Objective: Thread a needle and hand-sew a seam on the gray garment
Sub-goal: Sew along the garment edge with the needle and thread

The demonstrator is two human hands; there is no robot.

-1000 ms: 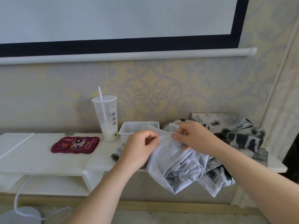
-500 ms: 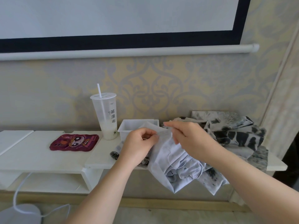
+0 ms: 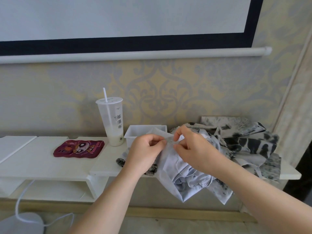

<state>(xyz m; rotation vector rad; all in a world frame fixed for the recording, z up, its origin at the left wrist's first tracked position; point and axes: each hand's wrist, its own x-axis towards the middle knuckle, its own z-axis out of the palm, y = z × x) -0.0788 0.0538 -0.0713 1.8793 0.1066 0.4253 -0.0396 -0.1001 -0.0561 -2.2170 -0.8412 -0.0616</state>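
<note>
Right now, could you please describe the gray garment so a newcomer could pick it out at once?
Find the long white shelf below the projector screen and go to its right half. The gray garment is the piece spilling over the front edge, its top pinched by the left hand. Unlike the black-blotched cloth behind it, it is plain and pale.

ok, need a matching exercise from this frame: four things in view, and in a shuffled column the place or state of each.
1 plastic cup with straw
2 red cartoon phone case
3 white bin
4 gray garment

A hangs over the front edge of the shelf
B lies flat, left of the plastic cup
C upright, milky drink at the bottom
D open-topped, right of the plastic cup

Pairs: 1-C, 2-B, 3-D, 4-A
</note>
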